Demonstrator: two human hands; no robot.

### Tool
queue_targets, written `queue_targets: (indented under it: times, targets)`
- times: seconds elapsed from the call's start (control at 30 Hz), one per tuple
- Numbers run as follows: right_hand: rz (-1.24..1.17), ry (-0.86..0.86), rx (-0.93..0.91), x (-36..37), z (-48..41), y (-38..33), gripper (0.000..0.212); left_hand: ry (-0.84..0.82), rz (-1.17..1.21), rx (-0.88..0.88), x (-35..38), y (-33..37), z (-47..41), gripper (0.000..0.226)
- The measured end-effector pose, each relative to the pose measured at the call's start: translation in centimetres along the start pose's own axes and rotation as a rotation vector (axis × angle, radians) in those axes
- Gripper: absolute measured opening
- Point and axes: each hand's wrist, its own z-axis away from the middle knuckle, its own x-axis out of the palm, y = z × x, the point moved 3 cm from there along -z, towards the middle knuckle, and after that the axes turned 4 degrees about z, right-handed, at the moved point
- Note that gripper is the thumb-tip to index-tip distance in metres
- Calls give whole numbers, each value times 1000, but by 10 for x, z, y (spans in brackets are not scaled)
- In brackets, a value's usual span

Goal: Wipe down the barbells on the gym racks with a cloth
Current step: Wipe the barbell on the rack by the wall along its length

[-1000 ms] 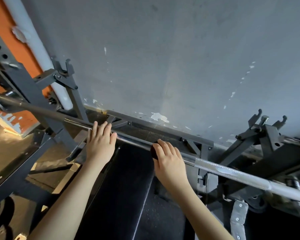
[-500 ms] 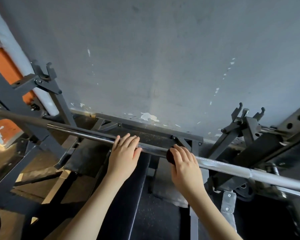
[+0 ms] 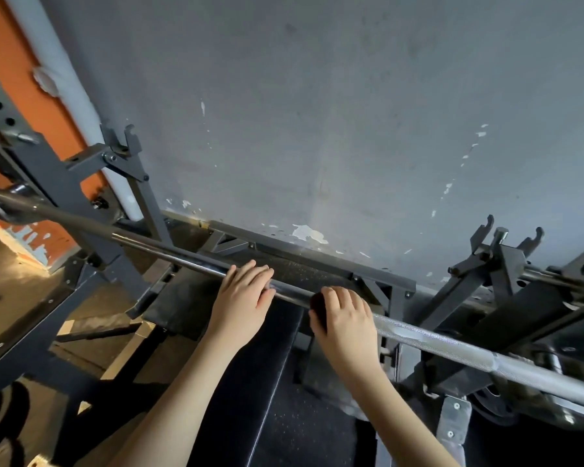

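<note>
Left grip (image 3: 241, 298) bare, right grip (image 3: 346, 323) bare, forearms (image 3: 182, 382) bare too

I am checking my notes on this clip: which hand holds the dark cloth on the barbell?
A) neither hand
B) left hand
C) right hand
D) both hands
C: the dark cloth shows under the fingers of the right hand on the barbell, while the left hand rests bare on it.
</note>
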Motion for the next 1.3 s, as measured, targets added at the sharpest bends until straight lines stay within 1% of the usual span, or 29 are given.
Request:
queue_targets:
  times: [0.07,0.13,0.2,0.27,0.37,0.5,0.6,0.7,0.8,0.93,1.03,1.1,1.17,1.23,1.3]
  targets:
    - [-15,-15,-69,8,-12,-24,39,2,-5,-21,-1,2,1,39]
    - [-24,-30,-123,11,-17,-30,43,-1,-3,-35,-2,4,3,40]
    - [-36,-32,-137,8,-11,-17,47,-12,-1,-39,-3,4,3,42]
    - [-24,11,-140,5,-2,-1,48,-31,17,-47,-4,3,2,42]
    - [8,30,-127,10,-8,-7,46,-55,100,-92,-7,1,-1,42]
    - [-24,-16,-195,21,-32,-40,47,-48,209,-144,-16,-1,-1,40]
    - [-85,-14,-211,23,-26,-33,51,-55,264,-168,-25,-9,0,40]
    - [-43,47,-234,22,-15,-24,60,-19,250,-207,-36,-31,-5,40]
    - [-2,34,-200,27,-30,-41,53,31,235,-281,-48,-58,-9,40]
    - [-19,-26,-223,35,-50,-78,50,43,101,-335,-54,-98,-16,42]
    - [-92,-24,-245,34,-41,-66,54,52,26,-373,-54,-123,-19,42]
    - [-84,5,-241,30,-32,-53,59,72,9,-354,-52,-131,-19,43]
    - [-34,40,-224,32,-31,-55,61,98,-2,-326,-49,-133,-17,54]
    - [-10,60,-221,39,-42,-74,57,112,-9,-301,-47,-134,-16,66]
    - [-13,34,-249,48,-58,-103,50,115,-18,-289,-48,-134,-16,68]
